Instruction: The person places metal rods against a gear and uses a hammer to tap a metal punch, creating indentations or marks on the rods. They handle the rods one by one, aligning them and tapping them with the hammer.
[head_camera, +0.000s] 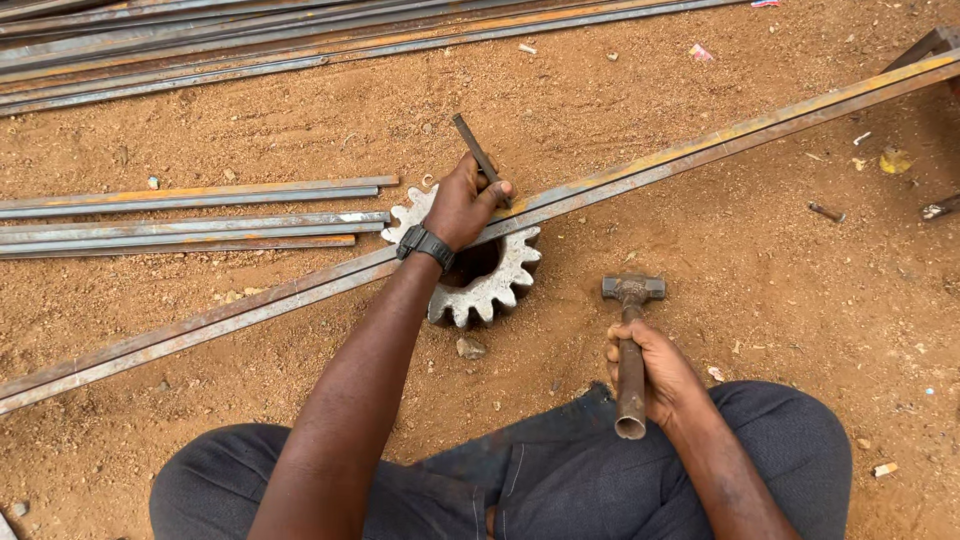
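The left hand (462, 205) grips a dark, thin steel chisel (478, 155) upright on the long rusty steel bar (700, 152), which rests across a toothed grey metal gear (490, 285) on the sandy ground. The right hand (655, 375) holds a rusty metal-handled hammer (632, 300) low; a strike needs lifting it.

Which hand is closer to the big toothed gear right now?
Left. The left hand sits directly over the gear, gripping a chisel against the long steel bar. The right hand holds a hammer off to the gear's right, apart from it.
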